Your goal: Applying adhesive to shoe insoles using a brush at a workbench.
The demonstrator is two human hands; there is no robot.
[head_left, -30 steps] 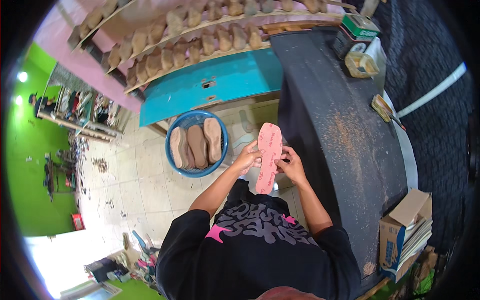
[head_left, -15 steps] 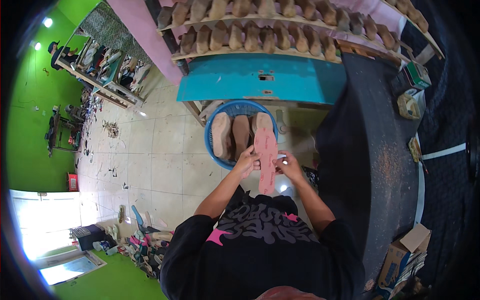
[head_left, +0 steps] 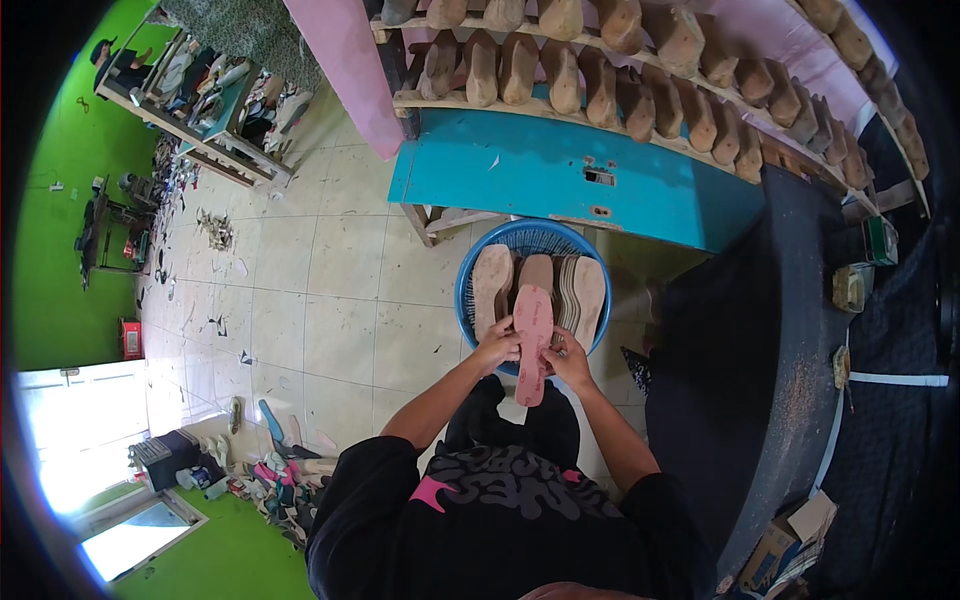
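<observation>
Head view shows our two hands meeting in front of us, over the near edge of a blue basin (head_left: 470, 290) that stands on the tiled floor (head_left: 330, 300). Between them we hold a pink sole (head_left: 533, 340), flat and shoe-shaped. Our left hand (head_left: 497, 348) closes its grip on the sole's left edge, fingers curled over it; our right hand (head_left: 570, 362) pinches the right edge lower down, thumb on top. Both grips are shut on the sole.

The sole's long axis runs nearly straight away from us, leaning slightly right at the near end: the rounded wider end points toward the basin and the shelves, the narrower end points back at our knees. Its broad pink face looks up at the camera.

In the basin, tan soles (head_left: 492, 290) stand packed on edge, side by side, with the same lengthwise run. To handle this well, we judge it best to keep both grips on opposite edges so the thin piece stays flat and does not twist.

Beyond the basin is a turquoise panel (head_left: 560, 180), and above it wooden shoe forms (head_left: 600, 90) line the shelves. A dark table (head_left: 760, 330) curves along our right.
</observation>
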